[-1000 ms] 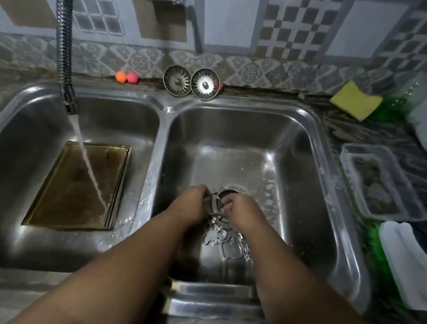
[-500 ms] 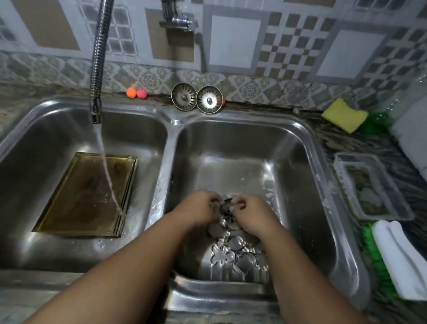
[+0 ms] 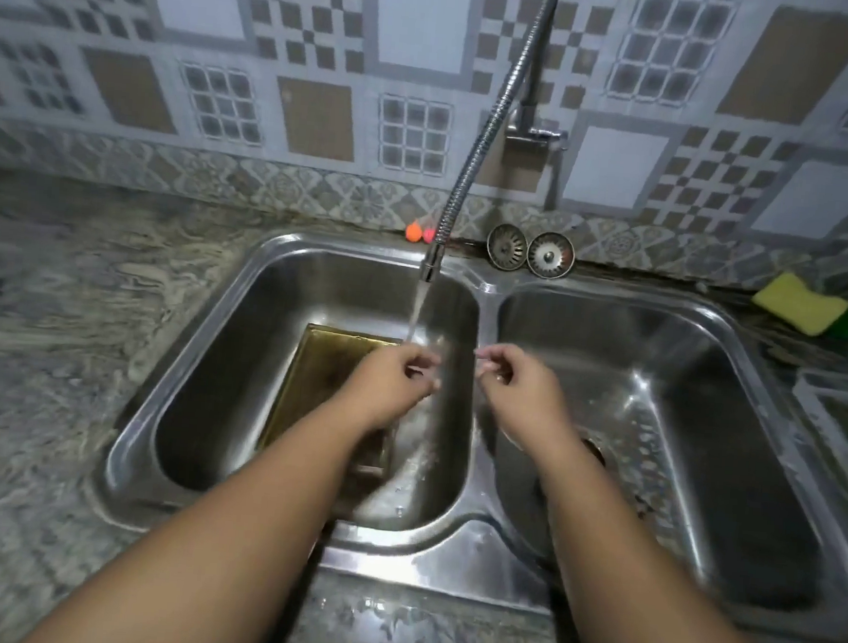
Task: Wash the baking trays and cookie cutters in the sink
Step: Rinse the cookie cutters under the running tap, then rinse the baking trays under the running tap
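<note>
Lying in L basin (image 3: 214, 381), stained gold baking tray (image 3: 326, 374), L hand (image 3: 392, 377), R hand (image 3: 518, 387) curled, grip unclear

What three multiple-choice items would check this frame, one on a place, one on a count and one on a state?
1. Where does the baking tray lie?
A. In the left basin
B. In the right basin
C. On the counter

2. How many drain strainers are in view?
A. One
B. Two
C. Four

3. What is the faucet doing?
A. It is shut off
B. It is running into the right basin
C. It is running into the left basin

Answers:
1 A, the golden tray sits on that basin's floor.
2 B, a pair stands side by side behind the sink.
3 C, water streams from the nozzle over the left basin.
</note>
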